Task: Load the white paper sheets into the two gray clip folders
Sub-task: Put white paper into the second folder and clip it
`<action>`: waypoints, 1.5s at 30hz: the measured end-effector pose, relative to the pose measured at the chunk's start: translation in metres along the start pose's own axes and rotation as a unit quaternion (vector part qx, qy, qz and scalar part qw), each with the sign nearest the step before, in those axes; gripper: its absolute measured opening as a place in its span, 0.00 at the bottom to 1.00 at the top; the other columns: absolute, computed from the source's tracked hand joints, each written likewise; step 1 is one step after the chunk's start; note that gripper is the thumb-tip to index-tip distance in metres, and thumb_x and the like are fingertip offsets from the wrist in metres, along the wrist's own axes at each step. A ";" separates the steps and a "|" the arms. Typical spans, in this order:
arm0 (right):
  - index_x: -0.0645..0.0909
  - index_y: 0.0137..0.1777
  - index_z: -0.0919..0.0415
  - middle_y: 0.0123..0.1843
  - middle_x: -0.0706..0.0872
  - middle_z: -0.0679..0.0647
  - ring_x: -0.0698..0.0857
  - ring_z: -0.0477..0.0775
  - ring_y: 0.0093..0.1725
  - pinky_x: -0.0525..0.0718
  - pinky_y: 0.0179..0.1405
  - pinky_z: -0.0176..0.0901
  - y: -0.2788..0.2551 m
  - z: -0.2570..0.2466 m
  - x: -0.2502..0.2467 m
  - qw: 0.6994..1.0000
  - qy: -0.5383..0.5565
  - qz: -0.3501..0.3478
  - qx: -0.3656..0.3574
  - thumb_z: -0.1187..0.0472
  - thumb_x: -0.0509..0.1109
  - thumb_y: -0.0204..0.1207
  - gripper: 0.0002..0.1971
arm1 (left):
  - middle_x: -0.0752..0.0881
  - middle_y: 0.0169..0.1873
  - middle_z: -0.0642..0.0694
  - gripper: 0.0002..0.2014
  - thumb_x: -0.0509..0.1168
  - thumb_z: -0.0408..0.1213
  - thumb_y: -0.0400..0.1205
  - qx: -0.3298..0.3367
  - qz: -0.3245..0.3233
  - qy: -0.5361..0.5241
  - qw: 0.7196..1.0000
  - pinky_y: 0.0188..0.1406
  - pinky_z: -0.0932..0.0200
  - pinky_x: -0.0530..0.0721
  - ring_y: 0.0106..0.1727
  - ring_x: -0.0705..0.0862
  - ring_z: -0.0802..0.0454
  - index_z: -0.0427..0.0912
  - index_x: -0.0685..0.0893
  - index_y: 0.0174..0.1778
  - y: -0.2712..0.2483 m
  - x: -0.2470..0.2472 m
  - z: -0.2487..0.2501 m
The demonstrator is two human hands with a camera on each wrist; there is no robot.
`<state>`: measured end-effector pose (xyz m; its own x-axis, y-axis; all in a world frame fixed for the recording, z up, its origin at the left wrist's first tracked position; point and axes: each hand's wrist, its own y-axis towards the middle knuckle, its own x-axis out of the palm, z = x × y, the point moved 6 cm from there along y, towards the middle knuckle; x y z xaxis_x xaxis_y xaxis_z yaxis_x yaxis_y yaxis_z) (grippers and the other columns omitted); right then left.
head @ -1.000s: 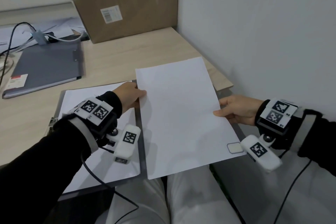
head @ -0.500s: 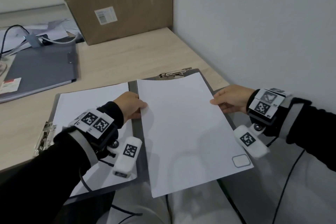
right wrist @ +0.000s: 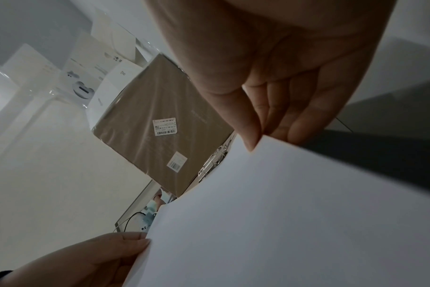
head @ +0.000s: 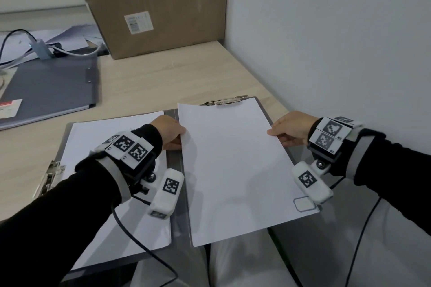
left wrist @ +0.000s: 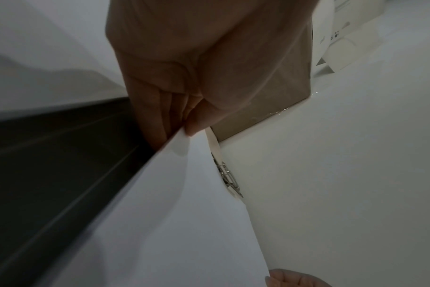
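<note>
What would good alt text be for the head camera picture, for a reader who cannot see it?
Two hands, the left hand and right hand, pinch opposite edges of a white paper sheet over the right half of an open gray clip folder, near its metal clip. A closed gray folder and cardboard box sit behind.

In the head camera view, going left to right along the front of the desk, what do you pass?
Silver metal side clip → white paper sheet already lying in the open gray folder → left hand → white paper sheet held between both hands → right hand.
</note>
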<state>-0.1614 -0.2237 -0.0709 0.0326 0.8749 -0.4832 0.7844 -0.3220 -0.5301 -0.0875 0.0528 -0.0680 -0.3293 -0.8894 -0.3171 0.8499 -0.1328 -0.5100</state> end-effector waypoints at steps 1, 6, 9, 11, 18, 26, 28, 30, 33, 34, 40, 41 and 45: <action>0.77 0.37 0.59 0.32 0.82 0.54 0.79 0.39 0.15 0.82 0.22 0.29 0.001 -0.001 -0.001 1.000 -0.005 0.001 -0.001 0.66 0.69 0.77 0.08 | 0.82 0.33 0.39 0.11 0.58 0.25 0.82 -0.003 0.004 0.006 1.000 0.18 0.62 0.84 0.28 0.84 0.48 0.36 0.75 0.33 0.000 0.000 0.001; 0.76 0.35 0.60 0.30 0.78 0.54 0.77 0.46 0.26 0.81 0.23 0.31 0.001 -0.007 -0.002 0.998 -0.047 0.017 -0.029 0.66 0.70 0.77 0.10 | 0.81 0.30 0.42 0.12 0.61 0.28 0.81 -0.008 0.035 0.063 0.997 0.14 0.69 0.80 0.30 0.80 0.50 0.38 0.75 0.31 0.001 -0.005 0.002; 0.77 0.36 0.60 0.30 0.78 0.53 0.76 0.47 0.28 0.81 0.29 0.34 0.002 -0.008 -0.003 0.998 -0.046 0.021 -0.037 0.66 0.70 0.77 0.09 | 0.81 0.29 0.43 0.12 0.63 0.30 0.81 0.001 0.042 0.082 0.996 0.17 0.68 0.80 0.29 0.80 0.51 0.40 0.75 0.30 0.003 -0.007 0.000; 0.77 0.36 0.59 0.30 0.78 0.53 0.76 0.47 0.28 0.81 0.28 0.33 0.003 -0.008 -0.004 0.998 -0.040 0.018 -0.035 0.66 0.71 0.76 0.09 | 0.81 0.29 0.43 0.12 0.64 0.30 0.80 0.004 0.044 0.078 0.996 0.18 0.67 0.81 0.30 0.80 0.51 0.40 0.75 0.31 0.004 -0.009 -0.001; 0.76 0.34 0.58 0.30 0.78 0.53 0.77 0.47 0.28 0.81 0.28 0.33 0.007 -0.009 -0.005 0.999 -0.027 0.017 -0.039 0.66 0.71 0.75 0.11 | 0.80 0.29 0.45 0.14 0.65 0.31 0.80 0.016 0.057 0.059 0.996 0.19 0.69 0.82 0.30 0.80 0.53 0.41 0.74 0.29 0.007 -0.010 -0.001; 0.77 0.36 0.59 0.32 0.80 0.54 0.78 0.47 0.29 0.81 0.24 0.32 0.010 -0.010 -0.005 0.999 -0.021 0.026 -0.039 0.67 0.71 0.76 0.09 | 0.79 0.28 0.43 0.13 0.65 0.30 0.80 0.009 0.065 0.053 0.996 0.16 0.67 0.82 0.29 0.79 0.51 0.40 0.74 0.29 0.011 -0.010 -0.001; 0.77 0.37 0.59 0.32 0.80 0.54 0.78 0.48 0.29 0.81 0.26 0.34 0.012 -0.011 -0.004 0.998 -0.026 0.033 -0.044 0.67 0.71 0.75 0.08 | 0.79 0.29 0.43 0.12 0.65 0.29 0.80 0.012 0.071 0.063 0.995 0.14 0.68 0.80 0.29 0.79 0.51 0.39 0.75 0.30 0.012 -0.011 0.000; 0.78 0.37 0.59 0.33 0.80 0.54 0.78 0.49 0.30 0.80 0.30 0.37 0.014 -0.012 -0.003 0.997 -0.031 0.040 -0.051 0.67 0.72 0.75 0.08 | 0.79 0.29 0.44 0.12 0.65 0.30 0.80 0.024 0.082 0.089 0.992 0.12 0.71 0.78 0.30 0.79 0.52 0.40 0.75 0.31 0.014 -0.013 0.002; 0.79 0.36 0.59 0.34 0.82 0.55 0.80 0.53 0.34 0.82 0.35 0.40 0.015 -0.015 -0.004 0.995 -0.041 0.063 -0.070 0.67 0.73 0.73 0.07 | 0.80 0.29 0.46 0.11 0.67 0.31 0.78 0.038 0.101 0.141 0.984 0.16 0.68 0.79 0.32 0.81 0.52 0.41 0.76 0.31 0.016 -0.016 0.004; 0.79 0.36 0.59 0.35 0.82 0.55 0.81 0.55 0.37 0.83 0.39 0.44 0.016 -0.016 -0.004 0.993 -0.048 0.070 -0.077 0.67 0.74 0.72 0.07 | 0.81 0.28 0.46 0.10 0.67 0.31 0.78 0.038 0.103 0.151 0.982 0.21 0.63 0.80 0.34 0.82 0.50 0.41 0.76 0.30 0.017 -0.017 0.004; 0.79 0.36 0.56 0.33 0.83 0.52 0.83 0.58 0.41 0.86 0.51 0.52 0.021 -0.020 -0.003 0.985 -0.102 0.097 -0.100 0.65 0.76 0.70 0.08 | 0.85 0.35 0.38 0.05 0.69 0.33 0.75 0.059 0.121 0.237 0.962 0.52 0.49 0.85 0.48 0.87 0.39 0.34 0.85 0.38 0.021 -0.016 0.006; 0.79 0.35 0.56 0.34 0.84 0.52 0.84 0.58 0.41 0.86 0.52 0.52 0.021 -0.021 -0.003 0.982 -0.118 0.103 -0.102 0.64 0.76 0.70 0.08 | 0.86 0.37 0.37 0.08 0.70 0.34 0.75 0.063 0.125 0.250 0.958 0.51 0.50 0.85 0.45 0.85 0.40 0.32 0.86 0.42 0.023 -0.017 0.006; 0.76 0.33 0.54 0.37 0.83 0.52 0.81 0.53 0.35 0.85 0.48 0.49 0.022 -0.026 -0.004 0.973 -0.161 0.121 -0.115 0.62 0.76 0.69 0.10 | 0.81 0.44 0.41 0.13 0.70 0.36 0.74 0.089 0.150 0.286 0.942 0.43 0.55 0.76 0.44 0.78 0.44 0.35 0.80 0.52 0.024 -0.018 0.008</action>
<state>-0.1281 -0.2245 -0.0627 0.0671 0.6136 -0.7868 0.8967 -0.3829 -0.2221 -0.0573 0.0623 -0.0682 -0.1874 -0.5244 -0.8306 0.9788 -0.0288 -0.2026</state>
